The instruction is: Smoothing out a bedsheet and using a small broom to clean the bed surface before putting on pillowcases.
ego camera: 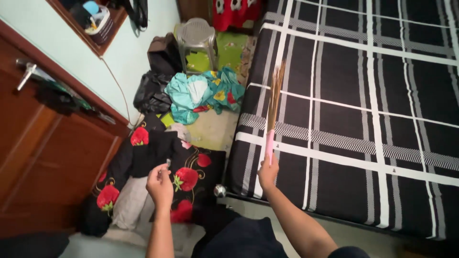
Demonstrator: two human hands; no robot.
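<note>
Head view: the left hand (159, 184) pinches a small dark object (168, 163) over the strawberry-print cloth (189, 179). Right of it, the right hand (267, 173) is clamped on the stick broom (274, 107), bristles on the plaid mattress (363, 119); sweeping looks underway, needing steady strokes across it

pale green wall (138, 52), wooden door (52, 157), plaid bed (363, 119).

A bed (363, 119) with a black sheet crossed by white and grey stripes fills the right side. Beside it, the floor (215, 131) bears a heap of teal cloth (201, 93), a black strawberry-print blanket (186, 177), dark bags (150, 93) and a grey plastic stool (196, 36).
</note>
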